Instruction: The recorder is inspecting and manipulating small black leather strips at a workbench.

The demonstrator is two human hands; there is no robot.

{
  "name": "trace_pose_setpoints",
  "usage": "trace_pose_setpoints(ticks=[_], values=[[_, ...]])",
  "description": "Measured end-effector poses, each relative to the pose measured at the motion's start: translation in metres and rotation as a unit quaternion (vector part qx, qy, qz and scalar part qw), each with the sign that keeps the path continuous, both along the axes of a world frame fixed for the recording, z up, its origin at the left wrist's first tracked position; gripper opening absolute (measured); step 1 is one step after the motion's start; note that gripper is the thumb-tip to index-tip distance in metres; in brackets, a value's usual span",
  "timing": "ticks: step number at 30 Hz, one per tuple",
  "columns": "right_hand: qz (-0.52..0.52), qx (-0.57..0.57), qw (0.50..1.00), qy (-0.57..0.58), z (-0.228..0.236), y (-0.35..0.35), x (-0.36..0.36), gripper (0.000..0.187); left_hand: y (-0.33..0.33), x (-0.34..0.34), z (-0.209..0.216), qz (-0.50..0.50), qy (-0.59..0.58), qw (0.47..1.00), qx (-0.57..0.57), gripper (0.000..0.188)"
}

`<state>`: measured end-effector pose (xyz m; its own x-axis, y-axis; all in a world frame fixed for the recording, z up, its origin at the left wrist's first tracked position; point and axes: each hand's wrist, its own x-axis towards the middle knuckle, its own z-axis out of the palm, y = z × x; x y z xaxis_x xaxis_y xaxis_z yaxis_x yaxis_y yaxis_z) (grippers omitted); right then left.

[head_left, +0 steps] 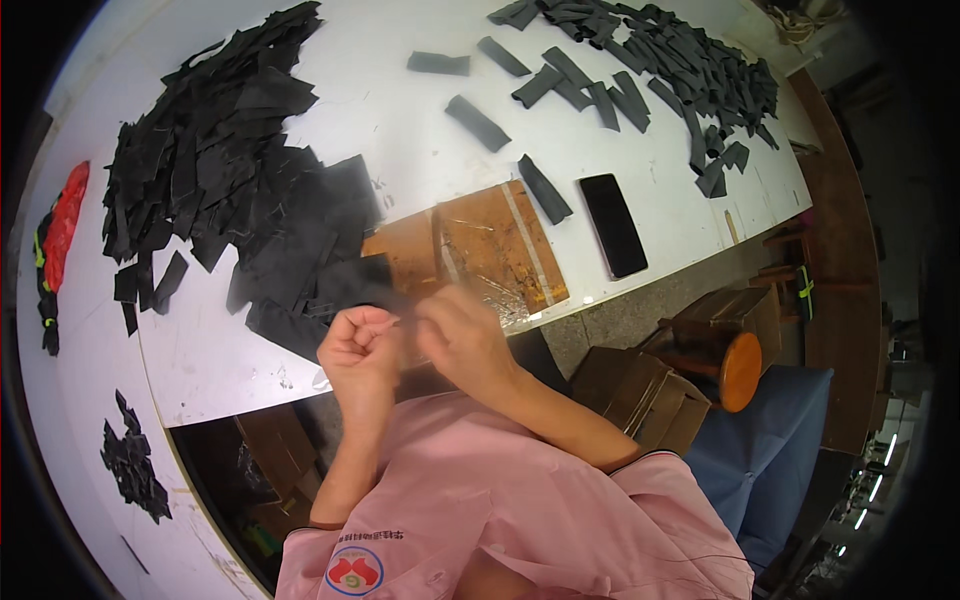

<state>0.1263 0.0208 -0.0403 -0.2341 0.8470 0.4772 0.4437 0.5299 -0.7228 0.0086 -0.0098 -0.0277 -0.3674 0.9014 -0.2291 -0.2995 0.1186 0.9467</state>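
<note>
My left hand (360, 345) is closed, its fingers curled in toward the palm, at the near edge of the white table. Close beside it on the right is my right hand (462, 335), its fingers bent and blurred by motion. A dark smear lies between the two hands, and what they hold cannot be made out. Just beyond my left hand is the near end of a large heap of flat black fabric pieces (215, 150). Beyond my right hand lies a brown cardboard sheet (490, 235) patched with clear tape.
Rolled dark grey fabric tubes (690, 70) are heaped at the far right, with several loose ones nearer. A black phone (613, 226) lies right of the cardboard. A red bundle (65, 220) and small black scraps (133, 465) are at left. Cardboard boxes (640, 395) stand below the table.
</note>
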Motion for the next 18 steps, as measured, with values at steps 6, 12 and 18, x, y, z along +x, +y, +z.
trace_pose_setpoints(ticks=[6,12,18], values=[[0.126,-0.35,0.894,0.25,0.006,0.002,0.006,0.004,0.002,-0.026,0.006,-0.192,-0.371,0.907,0.046,0.025],[0.206,-0.554,0.685,0.426,0.001,-0.003,0.0,0.014,0.005,0.003,-0.006,0.043,0.148,0.983,0.104,0.022],[0.155,-0.528,0.752,0.363,0.001,0.003,0.008,0.013,0.0,-0.016,0.006,-0.076,-0.142,0.987,0.027,0.023]])
